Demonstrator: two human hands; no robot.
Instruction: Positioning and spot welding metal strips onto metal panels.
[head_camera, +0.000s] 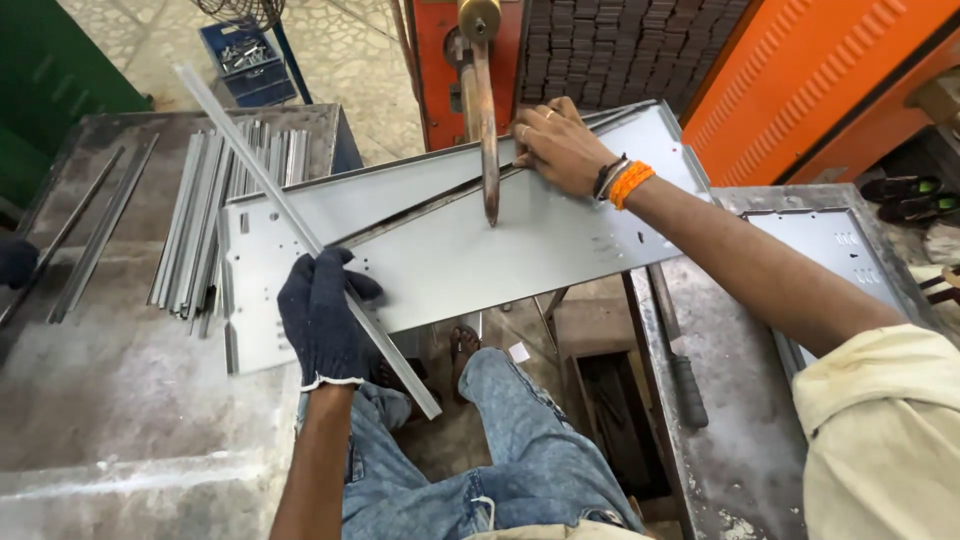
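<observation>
Leftward, the gloved left hand had its fingers closed around a long thin grey metal strip, slanting from upper left to lower right over the flat grey perforated sheet-metal panel; the bare right hand pressed flat, fingers open, on that panel's far edge.

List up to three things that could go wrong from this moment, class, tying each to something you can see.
1. The bare right hand presses on the sheet-metal panel close to the copper welding electrode; it might get burnt or pinched.
2. The panel overhangs the gap above the knees; it could tip or slide.
3. The long metal strip, gripped low in the gloved left hand, may swing and hit something.
</observation>
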